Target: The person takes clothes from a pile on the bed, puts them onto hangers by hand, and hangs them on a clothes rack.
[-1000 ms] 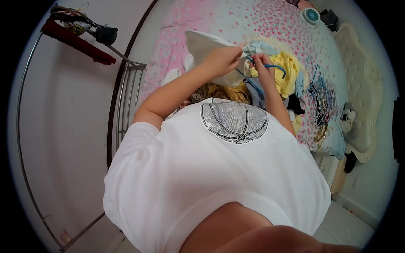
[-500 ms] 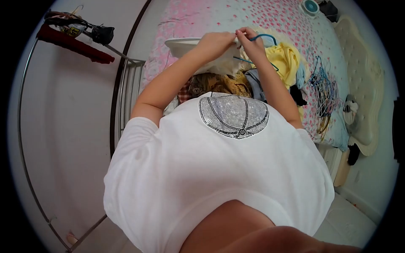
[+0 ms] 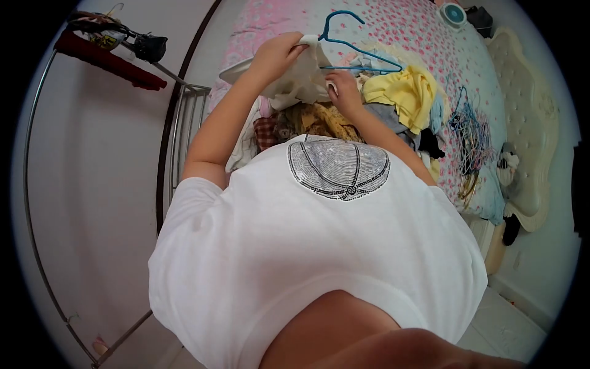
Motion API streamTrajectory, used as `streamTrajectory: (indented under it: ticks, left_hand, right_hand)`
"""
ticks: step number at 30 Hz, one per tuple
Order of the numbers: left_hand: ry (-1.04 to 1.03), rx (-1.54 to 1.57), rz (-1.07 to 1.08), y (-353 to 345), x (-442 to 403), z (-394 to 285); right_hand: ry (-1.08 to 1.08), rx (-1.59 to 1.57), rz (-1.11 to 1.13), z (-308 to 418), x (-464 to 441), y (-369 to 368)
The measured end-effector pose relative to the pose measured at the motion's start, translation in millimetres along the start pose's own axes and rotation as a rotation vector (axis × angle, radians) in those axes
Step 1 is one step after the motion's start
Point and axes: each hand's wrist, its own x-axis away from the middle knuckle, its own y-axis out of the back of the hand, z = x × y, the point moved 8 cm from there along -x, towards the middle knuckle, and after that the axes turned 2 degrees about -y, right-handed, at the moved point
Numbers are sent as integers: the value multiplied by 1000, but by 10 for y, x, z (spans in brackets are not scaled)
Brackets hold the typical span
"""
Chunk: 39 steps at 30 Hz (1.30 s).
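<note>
My left hand (image 3: 278, 56) is closed on the upper edge of a white garment (image 3: 298, 80), near the neck of a blue clothes hanger (image 3: 362, 48). One side of the hanger lies inside or behind the garment; its hook and other arm show to the right. My right hand (image 3: 345, 93) is below the hanger's bottom bar, its fingers curled at the garment's right edge, where a bit of white cloth shows between them. Beneath my hands lies a heap of clothes, with a brown patterned piece (image 3: 322, 120) and a yellow garment (image 3: 409, 95).
The heap lies on a bed with a floral sheet (image 3: 276, 18). A tangle of hangers (image 3: 470, 132) lies at the right, before the padded headboard (image 3: 519, 117). A small fan (image 3: 453, 13) stands at the far right. On the left is a metal rack (image 3: 31, 160) holding a dark red cloth (image 3: 110, 64).
The hanger has swung upright, its hook now pointing up. My left hand has moved left and up with the garment. My right hand has dropped down and left, away from the hook.
</note>
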Motion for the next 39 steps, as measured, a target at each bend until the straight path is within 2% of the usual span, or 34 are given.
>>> streamTrajectory:
  ticks: [2, 3, 5, 8, 11, 14, 18, 19, 22, 23, 25, 28, 29, 31, 34, 37, 39]
  left_hand:
    - [-5, 37, -23, 88, 47, 11]
    - [-14, 57, -53, 121, 81, 11]
    - [3, 89, -73, 181, 154, 8]
    - [53, 119, -67, 280, 239, 10]
    - [83, 160, -106, 363, 325, 171]
    - [150, 202, -124, 391, 438, 453]
    - [218, 263, -154, 419, 551, 448]
    - [248, 301, -167, 413, 580, 428]
    - [281, 250, -113, 311, 605, 443]
    - [281, 249, -125, 292, 618, 433]
    - [281, 245, -151, 238, 657, 417]
    - [131, 81, -219, 213, 692, 364]
    - [153, 92, -221, 205, 710, 397]
    - [201, 115, -227, 266, 718, 371]
    - [286, 63, -82, 294, 735, 378]
    - [87, 34, -135, 342, 733, 386]
    - [-7, 121, -229, 414, 736, 344]
  right_hand:
    - [-310, 19, -124, -294, 79, -40]
    - [-397, -125, -56, -394, 70, -156]
    - [-572, -411, 86, -571, 83, -395]
    - [-744, -605, 545, -532, 162, -654]
    - [-805, -800, 293, -916, 327, -787]
    - [-905, -1134, 81, -711, 121, -187]
    - [-1153, -1249, -227, -735, 151, 122]
    - [-1110, -1316, -212, -827, 132, 100]
    - [-991, -860, -413, -727, 91, 524]
    - [-776, -856, -445, -705, 7, 600]
    - [-771, -778, -305, -685, 3, 593]
    - [-719, -615, -148, -546, -10, 628]
    - [-694, -553, -104, -504, -31, 650]
    - [-693, -579, -71, -485, -50, 668]
    - [-731, -620, -28, -561, -71, 623]
    - [-715, -779, 28, -654, -177, 615]
    - [-737, -964, 55, -642, -205, 621]
